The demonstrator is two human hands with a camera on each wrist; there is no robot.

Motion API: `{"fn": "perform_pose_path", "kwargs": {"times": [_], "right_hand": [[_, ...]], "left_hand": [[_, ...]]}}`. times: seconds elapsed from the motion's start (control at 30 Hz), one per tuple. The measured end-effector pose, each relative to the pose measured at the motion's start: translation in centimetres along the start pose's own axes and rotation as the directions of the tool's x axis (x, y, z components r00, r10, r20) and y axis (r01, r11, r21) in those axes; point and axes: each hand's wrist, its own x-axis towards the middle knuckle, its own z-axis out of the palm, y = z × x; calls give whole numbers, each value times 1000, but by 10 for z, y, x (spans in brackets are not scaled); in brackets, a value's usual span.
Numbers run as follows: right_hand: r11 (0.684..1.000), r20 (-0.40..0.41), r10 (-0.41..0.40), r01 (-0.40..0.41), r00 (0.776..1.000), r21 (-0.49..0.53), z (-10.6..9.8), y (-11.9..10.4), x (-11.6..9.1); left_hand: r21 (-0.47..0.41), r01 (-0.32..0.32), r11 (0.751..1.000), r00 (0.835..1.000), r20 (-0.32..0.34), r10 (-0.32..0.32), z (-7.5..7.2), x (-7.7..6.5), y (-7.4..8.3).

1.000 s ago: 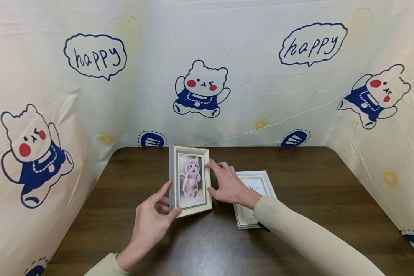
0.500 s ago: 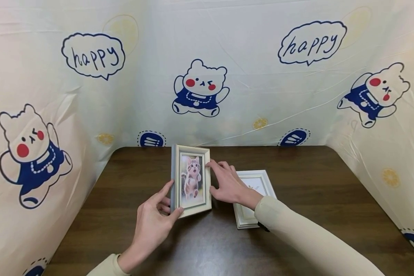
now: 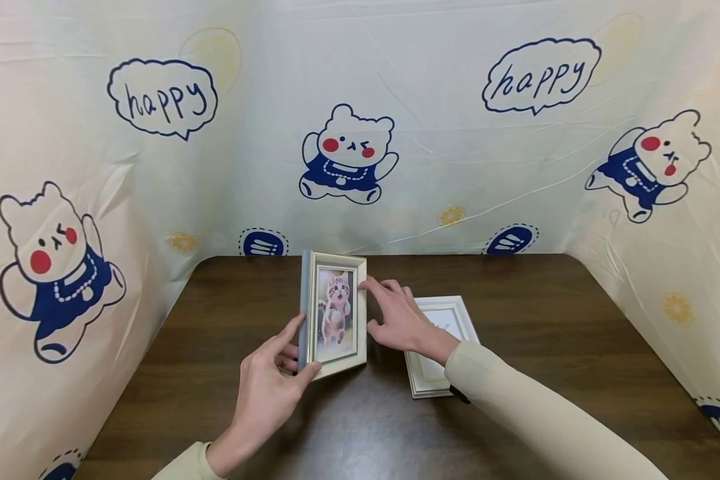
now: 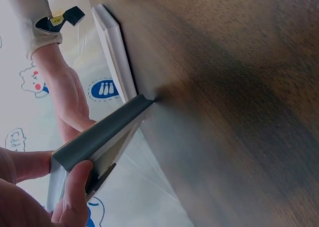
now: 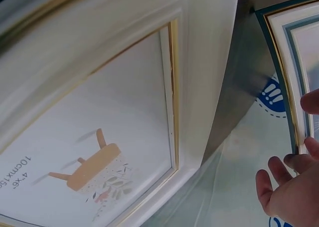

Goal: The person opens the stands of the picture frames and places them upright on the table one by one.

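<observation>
A cream picture frame (image 3: 337, 370) with a kitten photo stands tilted over the brown table in the head view. My left hand (image 3: 268, 387) grips its lower left corner, thumb on the front and fingers round the grey side. At the right edge, my right hand (image 3: 399, 320) holds the frame with thumb and index finger; its other fingers are bent. In the left wrist view, the dark edge of the frame (image 4: 102, 132) lies between left thumb and fingers, one corner close to the tabletop.
A second white picture frame (image 3: 469, 317) lies face up on the table (image 3: 552, 400), partly under my right forearm; its printed insert (image 5: 124, 107) shows large in the right wrist view. A patterned cloth (image 3: 432, 133) with cartoon bears surrounds the table's back and sides.
The kitten picture frame has shifted slightly right and turned a little, showing more of its grey left side. Both hands keep their hold on it.
</observation>
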Motion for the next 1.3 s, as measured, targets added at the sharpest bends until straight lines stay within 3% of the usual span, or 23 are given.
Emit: {"fn": "perform_pose_path", "kwargs": {"times": [0.5, 0.77, 0.93, 1.1, 1.3], "right_hand": [[1000, 0, -1, 1, 1000, 5, -9, -2, -6], [999, -119, 33, -29, 992, 36, -13, -4, -9], [990, -205, 56, -29, 977, 136, -18, -14, -8], [954, -279, 78, 10, 957, 301, -31, -35, -5], [903, -272, 55, 68, 961, 424, -42, -63, -4]], "left_hand": [[-10, -12, 1000, 1000, -10, 12, 3, 0, 2], [-1, -13, 1000, 1000, -19, 13, 3, 0, 2], [4, -25, 1000, 999, -28, 25, 4, -1, 3], [1, -37, 999, 999, -30, 37, 4, -1, 3], [9, -42, 999, 999, -31, 43, 5, -1, 3]]}}
